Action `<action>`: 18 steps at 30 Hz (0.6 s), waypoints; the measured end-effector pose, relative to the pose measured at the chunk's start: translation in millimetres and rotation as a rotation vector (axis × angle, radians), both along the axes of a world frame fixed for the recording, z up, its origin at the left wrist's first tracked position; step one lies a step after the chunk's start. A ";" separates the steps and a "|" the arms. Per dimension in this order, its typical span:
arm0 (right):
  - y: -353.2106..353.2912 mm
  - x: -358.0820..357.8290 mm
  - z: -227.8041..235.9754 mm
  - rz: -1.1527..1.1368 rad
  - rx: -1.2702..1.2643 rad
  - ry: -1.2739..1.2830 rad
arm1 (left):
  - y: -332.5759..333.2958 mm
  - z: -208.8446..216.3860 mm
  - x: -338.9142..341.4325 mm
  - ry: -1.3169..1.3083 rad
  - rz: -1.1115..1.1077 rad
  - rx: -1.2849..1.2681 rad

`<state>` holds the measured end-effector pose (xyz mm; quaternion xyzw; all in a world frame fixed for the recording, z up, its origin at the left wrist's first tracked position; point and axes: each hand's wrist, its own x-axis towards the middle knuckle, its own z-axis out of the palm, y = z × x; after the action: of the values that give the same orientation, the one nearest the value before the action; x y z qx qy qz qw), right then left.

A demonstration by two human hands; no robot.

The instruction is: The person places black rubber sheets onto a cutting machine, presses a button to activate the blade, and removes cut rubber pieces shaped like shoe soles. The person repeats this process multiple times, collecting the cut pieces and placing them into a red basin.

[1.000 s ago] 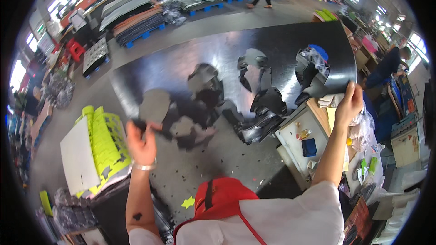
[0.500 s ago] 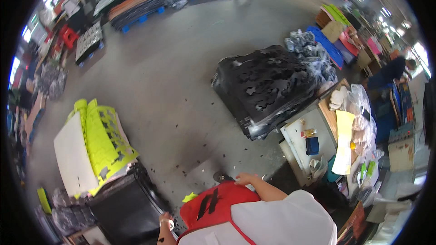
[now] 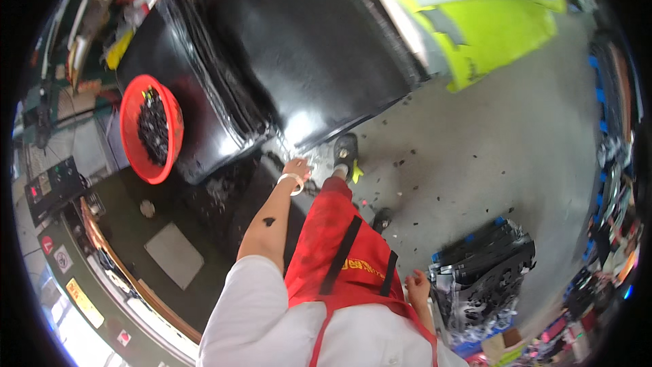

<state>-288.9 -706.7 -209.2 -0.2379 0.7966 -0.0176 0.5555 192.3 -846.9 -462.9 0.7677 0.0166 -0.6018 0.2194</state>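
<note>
My left hand [image 3: 297,168], with a pale band at the wrist, hangs beside the red apron [image 3: 316,245], near the corner of a stack of black sheets [image 3: 305,41]. Its fingers look loosely apart with nothing visible in them, though slightly blurred. A small black scrap [image 3: 269,221] lies on my left forearm. At my right side, my right hand [image 3: 418,287] hangs low with fingers loosely parted, holding nothing that shows. Beyond it on the floor stands a pile of cut black sheets [image 3: 485,278]. A red basin [image 3: 129,139] holding black scraps rests on the shiny black stack at left.
Bright yellow-green sheets [image 3: 489,34] lie at the far end of the black stack. A dark green machine bed with a light plate [image 3: 174,256] and a control box [image 3: 58,190] stand at left. Small scraps dot the grey floor [image 3: 448,143].
My view has swung left and down, so the black stack and yellow-green sheets now lie ahead. The red basin and machine have come into view. My right hand has dropped from before the apron to my side.
</note>
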 end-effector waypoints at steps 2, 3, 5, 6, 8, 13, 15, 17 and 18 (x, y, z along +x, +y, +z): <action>-22.9 34.8 17.1 0.201 0.029 -0.046 | 1.0 -70.4 -1.9 -0.231 -0.130 0.079; -36.3 49.7 24.8 0.154 0.085 -0.107 | 2.6 -104.2 3.6 -0.317 -0.209 0.036; -66.1 70.2 38.2 0.166 0.112 -0.142 | 4.6 -157.4 10.4 -0.399 0.207 0.163; -80.0 79.5 40.8 0.165 0.155 -0.097 | 4.4 -173.1 10.5 -0.515 0.134 0.144; -103.7 91.9 47.3 0.117 0.144 -0.089 | -2.1 -184.0 13.1 -0.561 0.097 0.255; -136.9 106.2 46.8 0.004 0.181 -0.094 | -38.7 -134.7 26.6 -0.535 -0.143 0.366; -138.1 107.6 44.8 -0.008 0.193 -0.082 | -51.7 -113.3 37.1 -0.477 -0.310 0.399; -135.2 106.8 42.8 -0.017 0.204 -0.093 | -63.5 -95.5 42.4 -0.506 -0.263 0.491; -132.9 104.9 41.4 -0.022 0.197 -0.099 | -69.0 -86.1 42.9 -0.339 0.223 0.438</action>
<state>-184.0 -839.7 -167.8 -0.1722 0.7687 0.0432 0.6145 235.2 -915.9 -549.0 0.8798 0.1934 -0.4193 0.1127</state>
